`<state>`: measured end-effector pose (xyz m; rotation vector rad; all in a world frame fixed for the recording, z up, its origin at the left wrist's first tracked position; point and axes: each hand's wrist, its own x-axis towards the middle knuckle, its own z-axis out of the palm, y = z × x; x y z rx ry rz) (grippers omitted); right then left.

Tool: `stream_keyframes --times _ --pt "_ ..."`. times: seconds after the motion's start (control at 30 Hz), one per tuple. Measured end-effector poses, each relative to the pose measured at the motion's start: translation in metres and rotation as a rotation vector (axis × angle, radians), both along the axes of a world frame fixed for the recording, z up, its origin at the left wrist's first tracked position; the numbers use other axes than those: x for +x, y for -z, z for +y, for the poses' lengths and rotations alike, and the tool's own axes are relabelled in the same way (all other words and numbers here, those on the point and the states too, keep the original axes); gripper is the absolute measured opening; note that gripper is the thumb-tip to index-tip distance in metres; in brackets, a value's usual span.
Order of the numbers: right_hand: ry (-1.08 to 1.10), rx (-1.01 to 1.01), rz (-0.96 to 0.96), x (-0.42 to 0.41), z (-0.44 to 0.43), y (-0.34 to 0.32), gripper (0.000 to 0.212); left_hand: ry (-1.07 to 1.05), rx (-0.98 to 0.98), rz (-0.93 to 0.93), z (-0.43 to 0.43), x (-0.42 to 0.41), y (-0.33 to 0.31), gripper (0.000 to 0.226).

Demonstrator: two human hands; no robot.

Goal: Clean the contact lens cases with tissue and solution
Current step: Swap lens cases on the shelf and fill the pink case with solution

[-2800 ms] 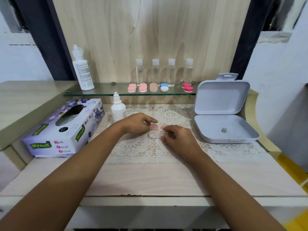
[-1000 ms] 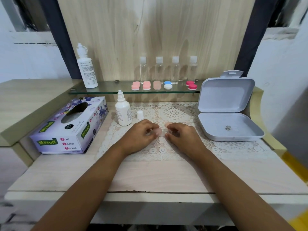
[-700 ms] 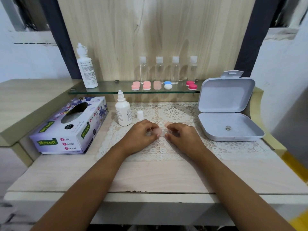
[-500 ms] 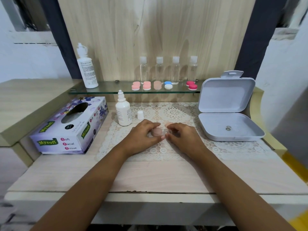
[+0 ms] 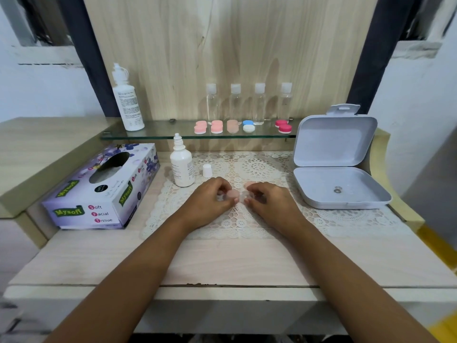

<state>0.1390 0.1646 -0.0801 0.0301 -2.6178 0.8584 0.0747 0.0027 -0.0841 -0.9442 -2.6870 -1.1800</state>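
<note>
A pale pink contact lens case point(image 5: 233, 194) lies on the lace mat point(image 5: 237, 219) between my hands. My left hand point(image 5: 210, 201) pinches its left end with curled fingers. At its right end my right hand point(image 5: 269, 204) holds on with curled fingers; a second pink cap point(image 5: 247, 185) peeks out by that hand's fingertips. The small solution bottle point(image 5: 181, 167) stands uncapped just left of my left hand, its white cap point(image 5: 207, 170) beside it. A tissue box point(image 5: 103, 189) sits at the far left.
A glass shelf point(image 5: 158, 131) at the back carries several lens cases point(image 5: 216, 127), a tall white bottle point(image 5: 127, 105) and several clear bottles point(image 5: 259, 105). An open white box point(image 5: 338, 186) lies right of my right hand.
Both hands stay at the case on the mat. My left fingers have shifted, so the pink cap shows more plainly between the hands.
</note>
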Motion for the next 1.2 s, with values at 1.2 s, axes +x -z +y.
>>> stream_keyframes --times 1.2 --pt "-0.021 0.05 0.022 0.002 -0.0012 -0.0008 0.031 0.044 -0.065 0.027 -0.0001 -0.0056 0.0028 0.03"
